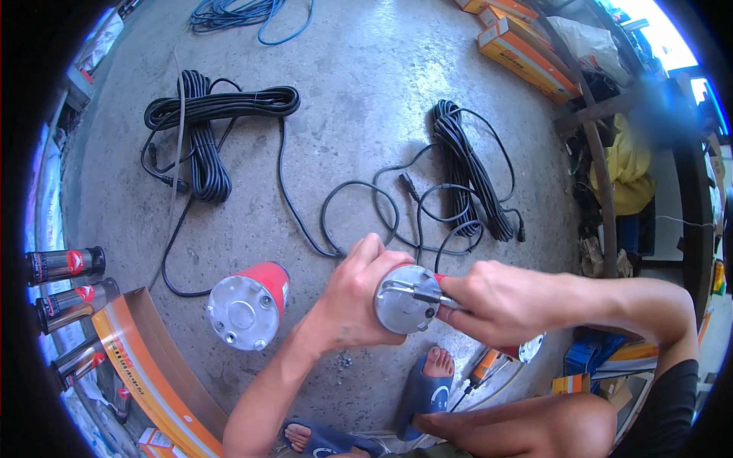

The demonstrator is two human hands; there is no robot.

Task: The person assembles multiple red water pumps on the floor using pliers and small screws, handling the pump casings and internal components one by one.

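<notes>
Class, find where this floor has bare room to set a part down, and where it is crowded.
The widest bare patch of concrete floor lies between the crossed black cable bundles and the single black cable bundle. A smaller one separates that bundle from the orange carton. Crowded: around the left hand, with cable loops, a metal-topped red cylinder and blue sandals.

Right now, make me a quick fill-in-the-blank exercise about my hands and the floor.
1. Your left hand grips a cylinder with a ____-coloured side.
2. Your ____ hand holds a small tool at its silver end.
3. The coil of cable farthest from you is coloured ____.

Missing words: red; right; blue.
</notes>
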